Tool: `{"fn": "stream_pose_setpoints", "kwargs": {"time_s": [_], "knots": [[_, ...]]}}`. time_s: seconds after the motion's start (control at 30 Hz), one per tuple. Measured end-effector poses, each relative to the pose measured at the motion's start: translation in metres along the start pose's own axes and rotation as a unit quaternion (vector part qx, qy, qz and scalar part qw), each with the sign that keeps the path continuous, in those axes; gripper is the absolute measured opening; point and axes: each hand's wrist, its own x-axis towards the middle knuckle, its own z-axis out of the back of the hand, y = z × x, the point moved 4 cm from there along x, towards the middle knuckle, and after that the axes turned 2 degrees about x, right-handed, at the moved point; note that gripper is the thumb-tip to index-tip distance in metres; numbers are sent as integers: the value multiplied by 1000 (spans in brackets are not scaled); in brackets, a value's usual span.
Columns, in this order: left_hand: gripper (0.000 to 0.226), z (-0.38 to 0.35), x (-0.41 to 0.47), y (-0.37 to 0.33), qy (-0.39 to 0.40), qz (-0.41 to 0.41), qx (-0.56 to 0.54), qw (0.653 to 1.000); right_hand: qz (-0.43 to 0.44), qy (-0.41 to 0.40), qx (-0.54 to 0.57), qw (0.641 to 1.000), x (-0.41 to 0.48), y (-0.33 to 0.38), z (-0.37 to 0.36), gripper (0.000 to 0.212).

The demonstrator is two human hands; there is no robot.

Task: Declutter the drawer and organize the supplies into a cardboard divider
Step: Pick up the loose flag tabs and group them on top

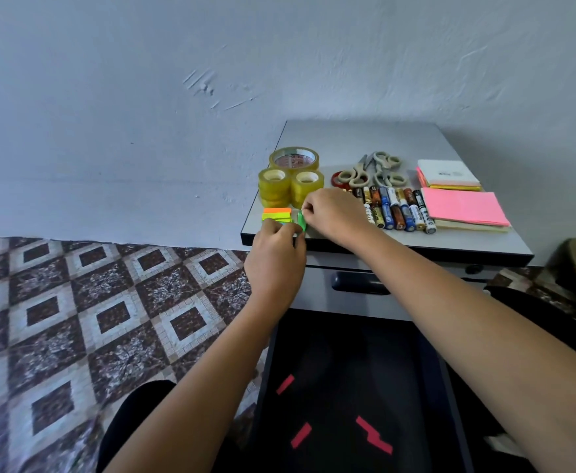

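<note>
tape rolls left on cabinet top, scissors behind batteries, note pads right, drawer below

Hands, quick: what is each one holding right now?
Left hand: pinching the green sticky tabs, lower end.
Right hand: pinching the same tabs, upper end.

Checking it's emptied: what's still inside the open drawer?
Pink paper strips lie on the drawer's dark bottom. The right forearm covers its far right corner, so that part is unseen.
</note>
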Motion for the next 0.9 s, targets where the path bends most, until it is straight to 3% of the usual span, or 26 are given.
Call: {"fn": "stream_pose_setpoints", "kwargs": {"time_s": [0.13,0.27,0.5,0.67,0.73,0.83,0.9], "knots": [[18,-3,1,-1,-28,-41,20,999,10,-12,-34,999,4,2,-1,22],[20,-4,1,1,-28,-28,18,999,15,-32,-21,999,2,0,2,25],[30,4,-4,-1,-12,-16,-27,999,-1,-98,105,990,-35,-10,30,27],[22,5,-40,1,-37,-56,-83,994,-39,-124,210,969,-102,-32,29,20],[19,-10,-64,8,12,-62,-83,995,-77,-78,226,968,-132,-46,6,17],[21,-54,-97,29,173,-20,-34,984,-153,75,202,964,-178,-76,-61,14],[22,-87,-118,50,292,24,8,956,-199,165,180,949,-210,-93,-106,14]]}}
